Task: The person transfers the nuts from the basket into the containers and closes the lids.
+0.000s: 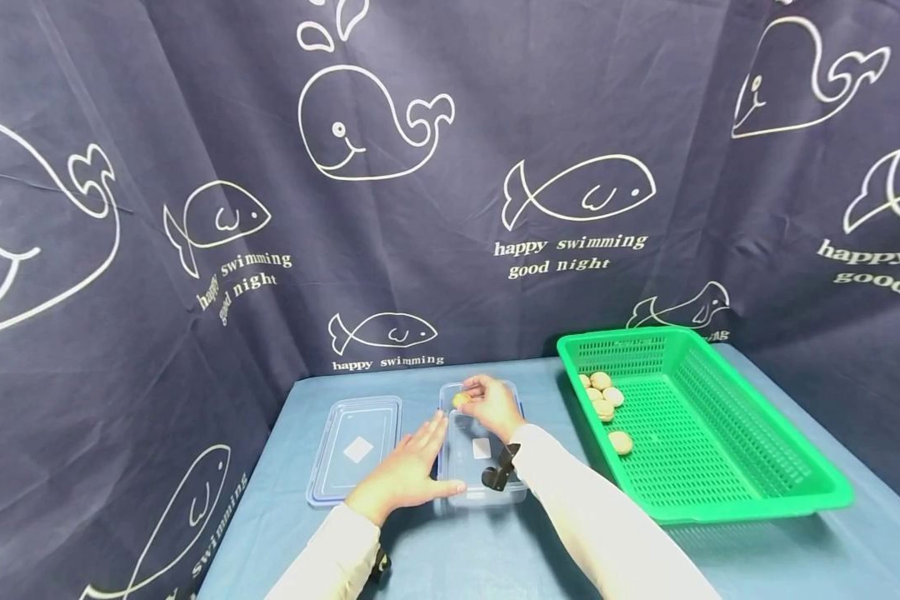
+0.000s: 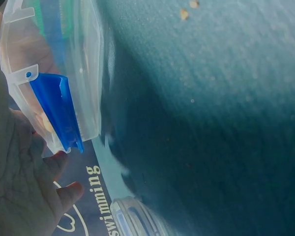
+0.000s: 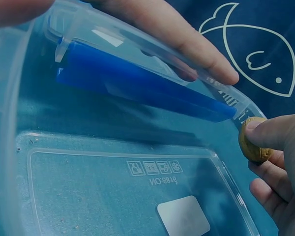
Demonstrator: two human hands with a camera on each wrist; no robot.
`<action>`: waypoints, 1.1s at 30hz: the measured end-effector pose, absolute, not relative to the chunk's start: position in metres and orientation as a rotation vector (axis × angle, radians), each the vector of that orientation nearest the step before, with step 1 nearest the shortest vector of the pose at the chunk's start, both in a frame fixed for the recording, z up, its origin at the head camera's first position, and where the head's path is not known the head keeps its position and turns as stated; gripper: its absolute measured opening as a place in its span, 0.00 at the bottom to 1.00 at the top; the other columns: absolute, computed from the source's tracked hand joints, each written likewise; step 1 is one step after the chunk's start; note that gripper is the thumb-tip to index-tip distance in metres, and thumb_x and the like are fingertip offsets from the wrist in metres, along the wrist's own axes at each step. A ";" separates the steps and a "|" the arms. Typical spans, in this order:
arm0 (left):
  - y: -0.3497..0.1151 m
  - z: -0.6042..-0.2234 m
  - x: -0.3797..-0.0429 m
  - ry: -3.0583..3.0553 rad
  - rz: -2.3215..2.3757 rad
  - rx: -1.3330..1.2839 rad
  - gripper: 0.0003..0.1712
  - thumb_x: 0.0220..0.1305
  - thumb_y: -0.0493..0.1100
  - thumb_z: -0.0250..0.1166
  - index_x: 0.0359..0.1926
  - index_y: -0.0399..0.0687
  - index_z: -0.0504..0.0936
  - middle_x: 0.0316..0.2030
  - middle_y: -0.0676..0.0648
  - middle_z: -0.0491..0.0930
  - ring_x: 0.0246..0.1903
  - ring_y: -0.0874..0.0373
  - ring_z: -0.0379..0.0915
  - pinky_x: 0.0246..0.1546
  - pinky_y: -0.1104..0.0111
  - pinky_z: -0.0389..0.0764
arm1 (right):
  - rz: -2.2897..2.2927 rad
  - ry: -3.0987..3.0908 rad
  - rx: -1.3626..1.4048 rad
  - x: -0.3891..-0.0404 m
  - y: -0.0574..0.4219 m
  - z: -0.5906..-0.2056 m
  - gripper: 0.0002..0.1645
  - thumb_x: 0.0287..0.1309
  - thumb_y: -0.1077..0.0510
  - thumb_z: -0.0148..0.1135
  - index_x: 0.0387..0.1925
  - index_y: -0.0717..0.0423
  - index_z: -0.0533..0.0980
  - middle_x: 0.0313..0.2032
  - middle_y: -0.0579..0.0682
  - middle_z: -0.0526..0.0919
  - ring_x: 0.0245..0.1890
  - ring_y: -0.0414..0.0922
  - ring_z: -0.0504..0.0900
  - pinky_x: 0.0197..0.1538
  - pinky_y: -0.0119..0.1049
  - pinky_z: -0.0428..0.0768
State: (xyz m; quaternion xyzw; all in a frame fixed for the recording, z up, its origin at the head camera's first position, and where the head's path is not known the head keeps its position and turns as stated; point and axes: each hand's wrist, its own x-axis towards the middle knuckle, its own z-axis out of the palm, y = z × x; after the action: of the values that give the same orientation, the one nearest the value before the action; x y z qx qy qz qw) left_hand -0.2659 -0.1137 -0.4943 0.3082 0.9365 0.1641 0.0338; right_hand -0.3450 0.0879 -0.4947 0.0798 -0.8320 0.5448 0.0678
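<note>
Nearest the head camera, a white right sleeve (image 1: 615, 525) and a white left sleeve (image 1: 326, 558) reach in, a black wrist mount (image 1: 501, 468) showing beside the right cuff. Ahead of the right sleeve, the right hand (image 1: 493, 407) pinches a walnut (image 3: 255, 140) between thumb and fingers, at the far end of a clear plastic container (image 1: 465, 433); whether the walnut touches the container's wall cannot be told. The left hand (image 1: 405, 471) lies along the container's left side, fingers extended forward over the rim and thumb stretched out across the near end. A blue clip (image 3: 142, 86) hangs on the container's wall beside the left fingers, and a white label (image 1: 482, 448) sits at its bottom, nearer the person than the right hand. To the left of the left hand lies a clear rectangular piece (image 1: 337, 467), seemingly a lid, with blue edging. Well to the right of the right hand stands a green perforated basket (image 1: 720, 442), more walnuts (image 1: 603, 410) gathered along its left side. Beneath both hands spreads a blue tablecloth (image 1: 480, 558).
</note>
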 end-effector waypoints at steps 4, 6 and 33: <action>-0.114 -0.494 -0.267 2.885 0.511 0.953 0.64 0.60 0.77 0.58 0.80 0.40 0.46 0.80 0.43 0.42 0.78 0.47 0.43 0.72 0.43 0.54 | 1.616 -2.525 0.224 -0.345 0.088 -0.493 0.25 0.50 0.67 0.74 0.51 0.66 0.79 0.44 0.61 0.87 0.45 0.55 0.87 0.48 0.47 0.84; -0.114 -0.494 -0.266 2.886 0.511 0.953 0.64 0.60 0.77 0.58 0.80 0.40 0.46 0.80 0.43 0.42 0.78 0.47 0.43 0.72 0.43 0.54 | 1.614 -2.527 0.224 -0.345 0.088 -0.494 0.25 0.50 0.67 0.75 0.51 0.66 0.79 0.44 0.61 0.87 0.45 0.55 0.87 0.48 0.47 0.84; -0.116 -0.497 -0.267 2.884 0.513 0.929 0.65 0.59 0.78 0.58 0.80 0.42 0.47 0.80 0.44 0.43 0.78 0.47 0.46 0.72 0.44 0.54 | 1.741 -2.296 0.328 -0.347 0.120 -0.450 0.23 0.54 0.71 0.70 0.52 0.69 0.76 0.46 0.68 0.85 0.46 0.59 0.86 0.46 0.37 0.83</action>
State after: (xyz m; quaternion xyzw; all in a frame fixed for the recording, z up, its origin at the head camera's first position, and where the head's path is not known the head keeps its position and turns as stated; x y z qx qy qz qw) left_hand -0.2668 -0.1163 -0.4973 0.3022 0.9379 0.1667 0.0345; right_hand -0.3468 0.1195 -0.4497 0.1123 -0.7860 0.5959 0.1207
